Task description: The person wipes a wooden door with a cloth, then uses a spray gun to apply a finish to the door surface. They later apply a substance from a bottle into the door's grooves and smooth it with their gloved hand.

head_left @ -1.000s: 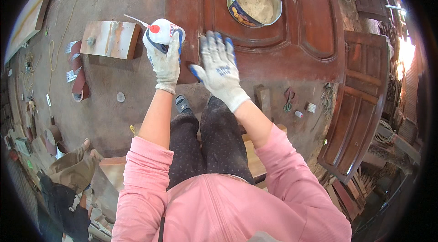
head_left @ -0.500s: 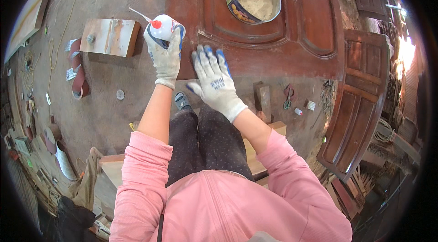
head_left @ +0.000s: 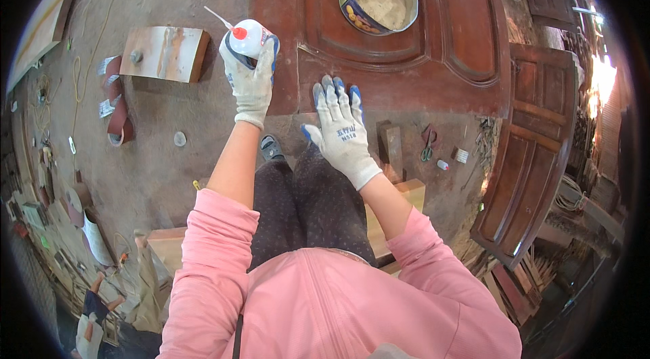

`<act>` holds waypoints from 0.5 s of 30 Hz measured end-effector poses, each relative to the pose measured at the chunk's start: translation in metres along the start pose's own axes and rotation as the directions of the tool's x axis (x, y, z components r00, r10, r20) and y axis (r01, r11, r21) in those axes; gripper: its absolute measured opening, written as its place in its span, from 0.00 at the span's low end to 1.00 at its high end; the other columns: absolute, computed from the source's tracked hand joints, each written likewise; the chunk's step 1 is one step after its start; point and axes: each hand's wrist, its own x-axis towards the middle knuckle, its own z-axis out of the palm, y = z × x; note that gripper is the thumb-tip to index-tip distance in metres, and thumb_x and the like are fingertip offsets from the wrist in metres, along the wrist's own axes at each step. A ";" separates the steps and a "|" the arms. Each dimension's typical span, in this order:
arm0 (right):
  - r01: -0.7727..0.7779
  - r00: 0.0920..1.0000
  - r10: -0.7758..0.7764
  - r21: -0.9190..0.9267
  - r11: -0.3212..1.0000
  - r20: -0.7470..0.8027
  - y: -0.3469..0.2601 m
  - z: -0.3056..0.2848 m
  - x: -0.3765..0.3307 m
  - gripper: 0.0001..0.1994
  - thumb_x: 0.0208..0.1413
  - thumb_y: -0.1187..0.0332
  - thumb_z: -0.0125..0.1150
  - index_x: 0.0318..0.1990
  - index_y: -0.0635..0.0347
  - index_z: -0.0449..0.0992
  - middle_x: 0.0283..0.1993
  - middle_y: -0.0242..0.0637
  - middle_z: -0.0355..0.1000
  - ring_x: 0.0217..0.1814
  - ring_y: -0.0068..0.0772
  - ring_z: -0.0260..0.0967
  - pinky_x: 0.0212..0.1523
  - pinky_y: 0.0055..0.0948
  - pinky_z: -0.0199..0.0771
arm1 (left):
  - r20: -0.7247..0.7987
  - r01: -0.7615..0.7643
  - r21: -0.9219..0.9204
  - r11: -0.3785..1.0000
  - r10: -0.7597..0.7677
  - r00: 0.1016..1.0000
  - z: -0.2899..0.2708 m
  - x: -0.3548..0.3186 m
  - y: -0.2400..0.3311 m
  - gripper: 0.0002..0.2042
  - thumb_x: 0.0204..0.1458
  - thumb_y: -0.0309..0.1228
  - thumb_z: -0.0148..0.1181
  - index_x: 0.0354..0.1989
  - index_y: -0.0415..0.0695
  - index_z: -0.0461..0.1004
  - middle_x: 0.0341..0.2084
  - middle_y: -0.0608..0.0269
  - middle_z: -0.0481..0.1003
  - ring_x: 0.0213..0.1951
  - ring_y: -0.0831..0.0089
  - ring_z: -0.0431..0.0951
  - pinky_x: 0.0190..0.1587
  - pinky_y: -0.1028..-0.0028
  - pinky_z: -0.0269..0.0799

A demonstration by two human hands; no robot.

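We see our left hand [head_left: 252, 81], in a white glove with blue fingertips, wrapped closed around a white squeeze bottle [head_left: 249, 37]. The bottle has a red collar and a long thin white nozzle pointing up and to the left. It sits over the dusty floor, just left of the edge of the carved door panel [head_left: 399, 68]. Any label on the bottle is covered by the glove; we cannot make one out.

Our right hand [head_left: 342, 130], gloved the same way, is spread flat with fingers open and holds nothing. Its fingertips rest on the lower edge of the reddish-brown door panel. The glove back carries a small dark printed mark, too small to read.

On the panel, well above the right hand, stands a round tin [head_left: 378, 0]. Its side band is dark blue with yellow patches, and it holds a pale beige filler with a thin stick lying in it.

To the left of the bottle lies a brown wooden block [head_left: 162, 53] with a pale smear and a small round knob. Further left lie strips of sandpaper [head_left: 115, 105], red-brown with white printed backs.

Right of the right hand we note a small wood block [head_left: 391, 145], scissors [head_left: 428, 144] and small pale bits we cannot identify. A second door panel [head_left: 535, 149] is bent by the lens at the right.
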 end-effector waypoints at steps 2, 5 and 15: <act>0.028 0.988 -0.024 0.023 0.999 -0.152 -0.001 -0.005 0.004 0.34 0.59 0.56 0.60 0.71 0.59 0.61 0.75 0.48 0.55 0.79 0.47 0.48 0.77 0.50 0.41 | 0.005 -0.011 -0.014 1.000 0.011 1.000 0.002 0.002 -0.004 0.32 0.52 0.35 0.72 0.61 0.40 0.61 0.53 0.55 0.70 0.54 0.66 0.71 0.58 0.66 0.68; 0.154 0.944 -0.105 0.139 0.978 -0.312 0.032 -0.038 0.030 0.22 0.56 0.61 0.61 0.57 0.59 0.75 0.60 0.46 0.72 0.66 0.49 0.65 0.67 0.49 0.60 | 0.023 0.016 -0.042 0.999 -0.015 1.000 0.003 0.000 0.001 0.31 0.52 0.33 0.72 0.61 0.39 0.62 0.52 0.55 0.70 0.52 0.67 0.72 0.57 0.67 0.69; -0.136 0.916 0.060 -0.167 0.976 -0.397 0.174 -0.093 0.190 0.12 0.55 0.57 0.60 0.39 0.50 0.85 0.46 0.37 0.77 0.51 0.46 0.71 0.53 0.46 0.71 | 0.080 -0.029 -0.028 0.999 0.031 0.996 0.004 -0.001 0.007 0.30 0.53 0.30 0.71 0.60 0.38 0.62 0.50 0.55 0.71 0.51 0.68 0.73 0.56 0.67 0.69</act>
